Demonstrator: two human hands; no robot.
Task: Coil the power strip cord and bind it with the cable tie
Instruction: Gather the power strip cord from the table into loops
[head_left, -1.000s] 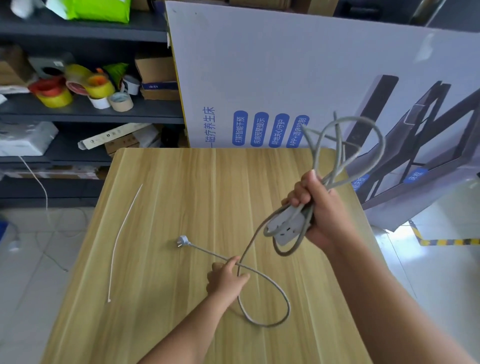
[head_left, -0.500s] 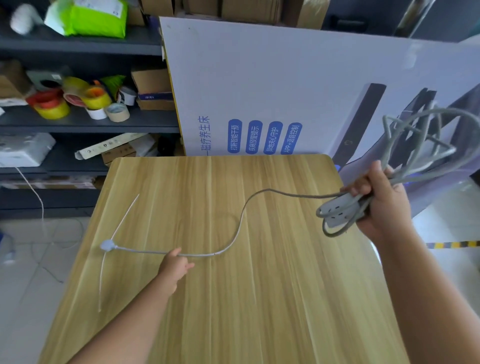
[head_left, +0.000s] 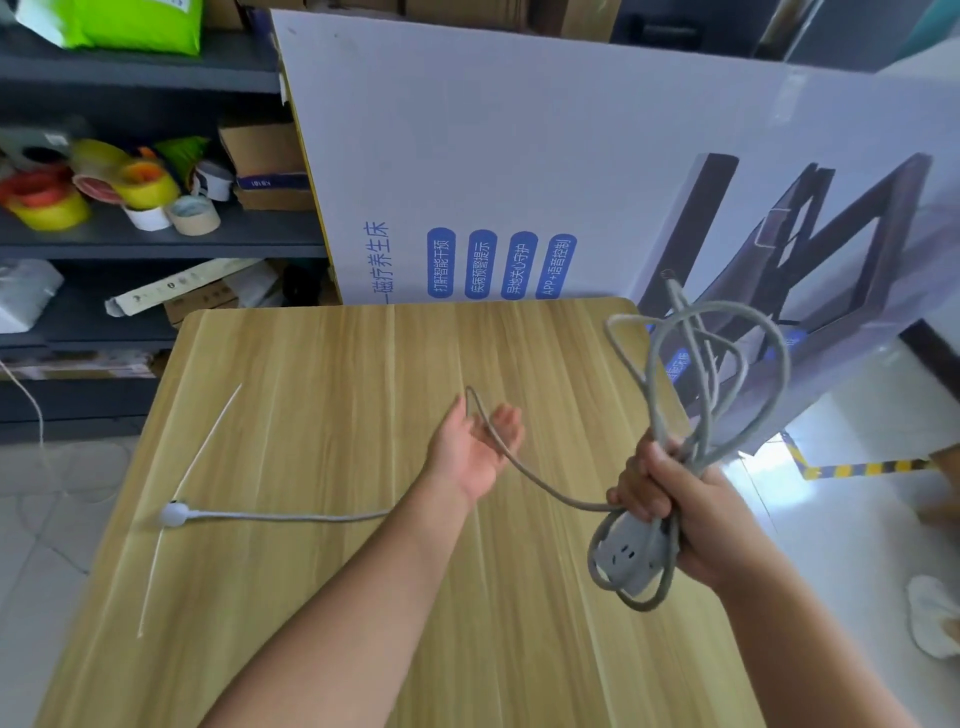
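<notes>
Dark metal shelving fills the left background, holding a bright green package on the top shelf, rolls of tape in red, yellow and tan, and brown cartons. A large white printed carton leans behind the wooden table; it carries the blue characters 磁疗养生床 set sideways, and four blue pill-shaped labels, the last reading APP+语音控制. The other three labels are too blurred to read with certainty.

On the left part of the table lies the white cable tie, stretched out straight and slanting from upper right to lower left. The white plug rests on it at about its middle. From the plug the grey cord runs rightward along the tabletop, passes behind the left forearm, rises over the left hand, and runs down to the right hand.

That left hand is palm up with fingers spread and loose, the cord draped across it, not pinched. The right hand, off the table's right edge, is clenched around the grey power strip together with several coiled loops of cord standing above and hanging below the fist.
</notes>
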